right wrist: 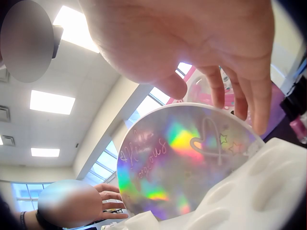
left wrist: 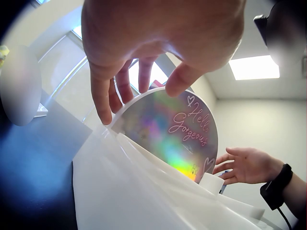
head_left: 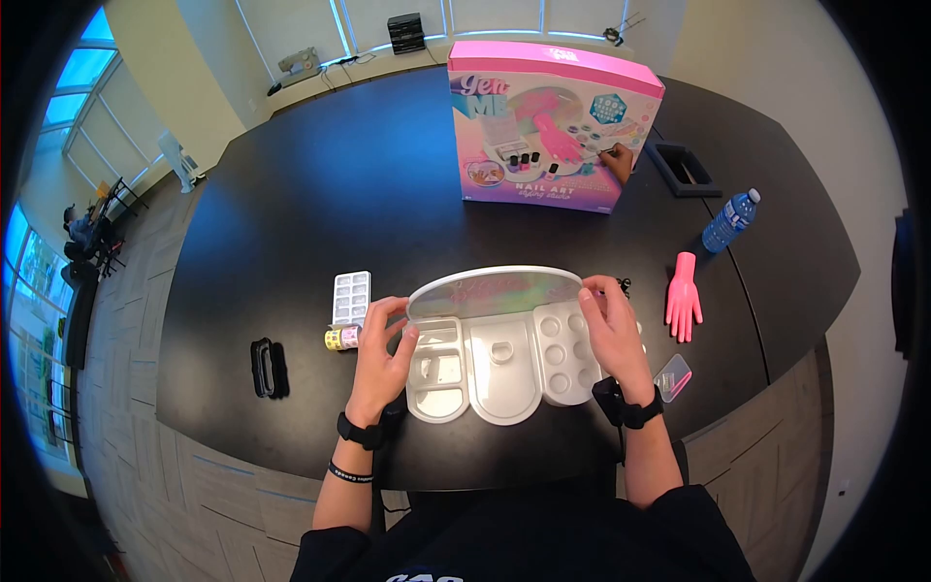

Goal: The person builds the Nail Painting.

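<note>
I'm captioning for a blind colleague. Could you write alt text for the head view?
A person's left hand and right hand flank a shiny raised panel at the back of a white sectioned tray on a black table. Beyond stands a pink nail-art box; a pink model hand and water bottle are at right.

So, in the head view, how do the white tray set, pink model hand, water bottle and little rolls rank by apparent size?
1. White tray set
2. Pink model hand and water bottle: too close to rank, with the bottle farther away
3. Little rolls
</note>
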The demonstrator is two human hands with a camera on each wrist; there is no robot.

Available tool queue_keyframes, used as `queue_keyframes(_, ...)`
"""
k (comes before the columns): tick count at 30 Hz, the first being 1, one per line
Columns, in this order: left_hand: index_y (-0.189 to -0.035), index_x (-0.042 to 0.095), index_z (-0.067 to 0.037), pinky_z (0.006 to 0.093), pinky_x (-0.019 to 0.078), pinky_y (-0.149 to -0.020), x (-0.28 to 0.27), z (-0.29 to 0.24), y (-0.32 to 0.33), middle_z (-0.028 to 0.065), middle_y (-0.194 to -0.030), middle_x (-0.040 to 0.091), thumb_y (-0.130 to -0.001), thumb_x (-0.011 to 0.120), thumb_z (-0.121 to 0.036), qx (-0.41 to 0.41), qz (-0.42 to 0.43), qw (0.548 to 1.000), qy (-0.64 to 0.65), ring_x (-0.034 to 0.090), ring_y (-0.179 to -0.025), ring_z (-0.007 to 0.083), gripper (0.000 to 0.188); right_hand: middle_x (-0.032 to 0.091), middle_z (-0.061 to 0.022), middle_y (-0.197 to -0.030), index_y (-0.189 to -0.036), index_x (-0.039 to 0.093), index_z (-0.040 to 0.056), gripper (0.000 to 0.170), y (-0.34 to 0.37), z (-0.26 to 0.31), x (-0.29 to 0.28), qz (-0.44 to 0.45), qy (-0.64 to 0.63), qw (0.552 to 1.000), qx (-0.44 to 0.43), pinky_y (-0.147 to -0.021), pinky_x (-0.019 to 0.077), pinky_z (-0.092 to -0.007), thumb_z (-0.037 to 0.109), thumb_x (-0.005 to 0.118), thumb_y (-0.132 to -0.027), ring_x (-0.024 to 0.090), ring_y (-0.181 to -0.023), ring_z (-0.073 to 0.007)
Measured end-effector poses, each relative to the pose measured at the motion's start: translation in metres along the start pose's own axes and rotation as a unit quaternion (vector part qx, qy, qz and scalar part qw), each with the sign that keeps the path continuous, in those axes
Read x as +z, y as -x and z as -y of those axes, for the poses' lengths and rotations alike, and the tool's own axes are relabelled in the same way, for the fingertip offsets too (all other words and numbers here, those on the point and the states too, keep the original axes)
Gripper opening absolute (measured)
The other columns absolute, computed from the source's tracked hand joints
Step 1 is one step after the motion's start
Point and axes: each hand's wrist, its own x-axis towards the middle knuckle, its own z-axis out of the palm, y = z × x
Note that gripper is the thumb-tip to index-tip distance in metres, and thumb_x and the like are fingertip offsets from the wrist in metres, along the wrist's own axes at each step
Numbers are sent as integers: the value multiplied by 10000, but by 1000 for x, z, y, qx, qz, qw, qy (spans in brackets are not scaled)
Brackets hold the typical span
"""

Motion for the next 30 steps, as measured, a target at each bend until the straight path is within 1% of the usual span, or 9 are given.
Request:
queue_keyframes(10,-1404,574,31,449,565,-1143,-1,-4,6,177,-1405,570,-1001,659,8,6,5,1000,-24,627,-1328,310,412,638,-204,-1288,-1345,574,-30,379,2,-7,1,10,2,1000,-18,-1015,574,-410,285,620,-1138,702,-1196,-319)
queue_keyframes(16,-1414,570,33,451,555,-1163,-1,-3,6,177,-1421,557,-989,667,30,6,9,1000,-20,619,-1337,319,436,630,-217,-1297,-1359,557,-28,384,2,-12,3,10,3,1000,-29,-1047,572,-436,277,622,-1134,687,-1203,-336)
queue_keyframes(21,-1419,579,30,453,552,-1173,-1,-4,7,181,-1435,548,-990,669,32,10,12,1000,-22,613,-1345,324,439,631,-226,-1310,-1357,553,-25,373,4,-10,4,10,26,999,-27,-1082,554,-448,258,627,-1125,665,-1239,-348)
queue_keyframes(24,-1423,583,27,453,553,-1172,-1,-5,7,184,-1443,548,-991,670,31,12,12,1000,-25,612,-1348,328,441,631,-227,-1315,-1367,540,-26,378,4,-15,7,5,16,999,-35,-1091,549,-453,246,629,-1122,658,-1249,-354)
queue_keyframes(30,-1459,581,20,453,547,-1176,-2,-6,8,192,-1462,544,-990,669,37,16,19,999,-37,608,-1356,337,478,625,-238,-1323,-1392,510,-26,389,5,-18,9,5,27,999,-36,-1095,552,-464,217,634,-1114,670,-1235,-370)
